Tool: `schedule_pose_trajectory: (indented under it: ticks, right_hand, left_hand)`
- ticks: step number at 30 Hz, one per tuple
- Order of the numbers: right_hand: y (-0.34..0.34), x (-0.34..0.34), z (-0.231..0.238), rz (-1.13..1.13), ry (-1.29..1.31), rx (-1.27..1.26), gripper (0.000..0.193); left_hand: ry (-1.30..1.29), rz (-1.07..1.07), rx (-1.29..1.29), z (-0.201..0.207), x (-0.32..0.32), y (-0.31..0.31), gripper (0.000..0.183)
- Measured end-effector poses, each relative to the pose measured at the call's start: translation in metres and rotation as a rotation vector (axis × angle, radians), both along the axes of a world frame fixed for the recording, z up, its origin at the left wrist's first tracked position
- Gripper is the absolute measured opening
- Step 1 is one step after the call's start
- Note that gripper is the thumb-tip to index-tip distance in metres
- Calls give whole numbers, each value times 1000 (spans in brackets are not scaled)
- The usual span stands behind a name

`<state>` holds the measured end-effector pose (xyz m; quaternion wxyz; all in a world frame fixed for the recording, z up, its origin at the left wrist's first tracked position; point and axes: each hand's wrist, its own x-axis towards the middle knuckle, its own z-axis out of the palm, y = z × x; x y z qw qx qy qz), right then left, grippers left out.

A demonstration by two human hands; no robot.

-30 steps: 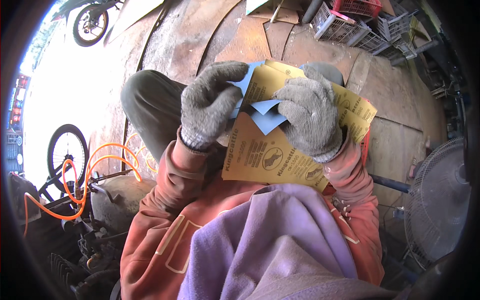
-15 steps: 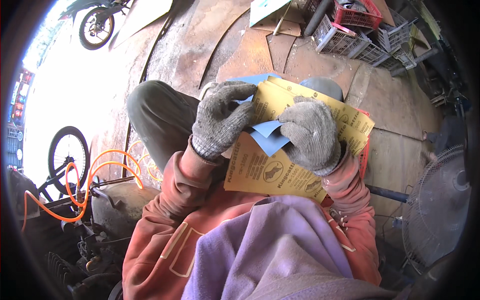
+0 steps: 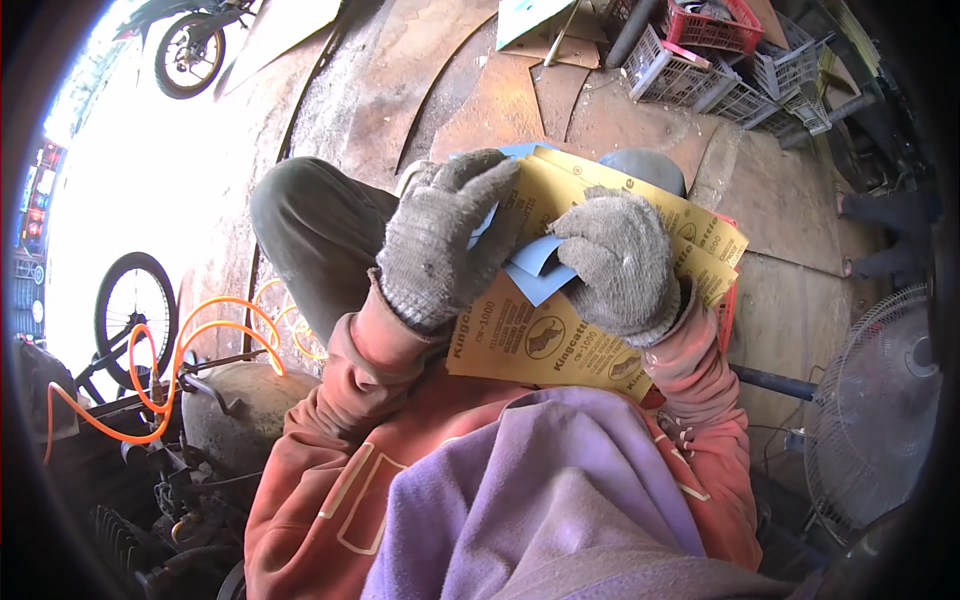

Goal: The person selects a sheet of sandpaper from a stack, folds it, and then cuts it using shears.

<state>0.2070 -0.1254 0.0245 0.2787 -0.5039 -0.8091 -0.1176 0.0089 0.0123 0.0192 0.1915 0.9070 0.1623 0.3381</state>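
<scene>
Yellow-backed sandpaper sheets (image 3: 520,335) lie fanned out across my lap, some turned over at a corner so a blue-grey side (image 3: 540,280) shows. My right hand (image 3: 620,265), in a grey knit glove, is curled over the sheets with its fingers closed on the turned-up blue corner. At the upper left edge of the sheets is my left hand (image 3: 445,240), gloved the same way. Its fingers bend over that edge, and a sliver of blue shows between fingers and thumb. The glove hides whether it grips a sheet.
An orange air hose (image 3: 215,305) coils by a rusty tank (image 3: 235,405) at left. On the right stands a fan (image 3: 875,410); beyond it are a person's legs (image 3: 890,235). Stacked crates (image 3: 690,80) sit at the far right, a motorcycle wheel (image 3: 190,55) at the far left.
My left hand has turned and shifted right, its thumb and palm now over the sheets' left edge. The right hand stays nearly in place. A person's legs have come into view at the right.
</scene>
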Motion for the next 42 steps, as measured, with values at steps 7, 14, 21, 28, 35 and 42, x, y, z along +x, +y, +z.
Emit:
schedule_pose_trajectory:
  ticks: [7,14,21,28,35,42]
  right_hand:
    - [0,1,-1,28,30,40,41]
    - [1,1,0,46,69,51,46]
    - [-1,2,2,25,73,44,47]
    - [-1,1,1,29,81,41,44]
    - [1,2,0,38,79,54,44]
    - [0,2,2,34,64,19,43]
  left_hand:
    - [-441,-87,-1429,-11,13,3,34]
    - [-579,-332,-1796,-47,18,15,26]
    - [-662,-525,-2092,-32,18,5,28]
    - [-580,-339,-1715,-36,26,9,22]
    - [-738,-259,-1659,-24,27,2,14]
    - [-617,-330,-1738,-27,23,8,15]
